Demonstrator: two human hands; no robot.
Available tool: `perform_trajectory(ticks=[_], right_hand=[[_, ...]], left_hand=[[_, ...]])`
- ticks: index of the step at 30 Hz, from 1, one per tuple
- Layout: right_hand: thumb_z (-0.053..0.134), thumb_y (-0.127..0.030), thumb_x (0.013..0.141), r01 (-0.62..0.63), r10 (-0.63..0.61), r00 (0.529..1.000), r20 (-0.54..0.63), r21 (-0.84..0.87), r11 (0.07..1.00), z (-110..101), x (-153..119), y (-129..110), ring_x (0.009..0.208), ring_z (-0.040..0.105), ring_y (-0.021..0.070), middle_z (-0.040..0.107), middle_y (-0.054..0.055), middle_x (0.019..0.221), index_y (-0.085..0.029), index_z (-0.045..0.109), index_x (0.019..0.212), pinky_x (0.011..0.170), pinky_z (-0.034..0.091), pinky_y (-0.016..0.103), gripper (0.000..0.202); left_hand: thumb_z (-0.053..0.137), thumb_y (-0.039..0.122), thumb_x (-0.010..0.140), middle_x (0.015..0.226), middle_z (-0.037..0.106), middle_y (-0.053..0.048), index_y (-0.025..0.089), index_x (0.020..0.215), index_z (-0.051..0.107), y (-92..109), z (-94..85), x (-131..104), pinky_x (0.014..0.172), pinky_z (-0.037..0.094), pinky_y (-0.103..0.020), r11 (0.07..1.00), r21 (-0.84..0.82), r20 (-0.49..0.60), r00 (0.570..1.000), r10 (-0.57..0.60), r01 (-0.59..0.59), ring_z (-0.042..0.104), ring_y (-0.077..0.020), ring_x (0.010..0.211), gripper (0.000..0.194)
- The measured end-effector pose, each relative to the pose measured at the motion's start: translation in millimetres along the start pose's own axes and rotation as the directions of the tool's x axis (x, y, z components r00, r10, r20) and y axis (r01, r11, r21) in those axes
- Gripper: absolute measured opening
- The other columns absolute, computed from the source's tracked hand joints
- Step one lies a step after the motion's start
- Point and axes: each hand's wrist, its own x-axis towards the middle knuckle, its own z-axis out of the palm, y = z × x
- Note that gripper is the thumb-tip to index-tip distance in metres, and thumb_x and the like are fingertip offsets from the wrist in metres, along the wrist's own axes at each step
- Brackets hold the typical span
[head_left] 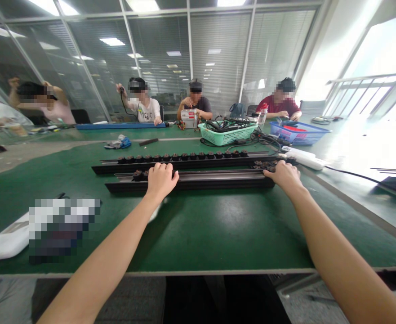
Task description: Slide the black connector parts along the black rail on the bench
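Observation:
A long black rail [218,181] with a metallic channel along its top lies across the green table in front of me. Around its left part my left hand [162,180] is closed, fingers curled over the top and hiding part of the channel. Small dark round pieces [137,175] sit in the channel left of that hand. My right hand [286,174] is closed at the rail's right end, thumb on its upper edge; its fingertips are partly hidden. Small dark parts [264,165] lie by that thumb. Behind stands a second black rail [184,165], with a row of several similar round pieces.
Beyond the rails are a green basket [229,136] of cables, a blue basket [299,135], a white power strip [305,158] and a crumpled cloth [118,142]. A white object [5,238] lies at front left. Several people sit across the table.

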Motion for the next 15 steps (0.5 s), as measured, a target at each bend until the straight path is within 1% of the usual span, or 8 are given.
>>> perform_trajectory(ticks=[9, 15], right_hand=[[0.062, -0.048, 0.094, 0.005, -0.005, 1.0, 0.009, 0.015, 1.0, 1.0, 2.7, 3.1, 0.122, 0.06, 0.0377, 0.062, 0.03, 0.13, -0.005, 0.053, 0.131, 0.1, 0.044, 0.046, 0.058], [0.061, -0.048, 0.094, -0.018, 0.018, 1.0, 0.018, 0.012, 1.0, -0.8, 2.9, 4.1, 0.126, 0.06, 0.0384, 0.062, 0.03, 0.132, -0.003, 0.053, 0.133, 0.101, 0.045, 0.046, 0.06]], left_hand=[[0.044, 0.037, 0.098, 0.107, 0.072, -0.017, 0.017, 0.104, 0.068, -0.5, 1.0, 0.1, 0.089, 0.045, -0.046, 1.0, -0.01, 0.004, 1.0, -0.008, 0.008, 0.058, -0.0352, 0.111, 0.032], [0.044, 0.037, 0.099, 0.107, 0.073, -0.017, 0.017, 0.104, 0.068, 0.1, -0.7, -0.1, 0.088, 0.045, -0.046, 1.0, 0.01, 0.006, 1.0, -0.002, 0.001, 0.058, -0.0349, 0.11, 0.032]])
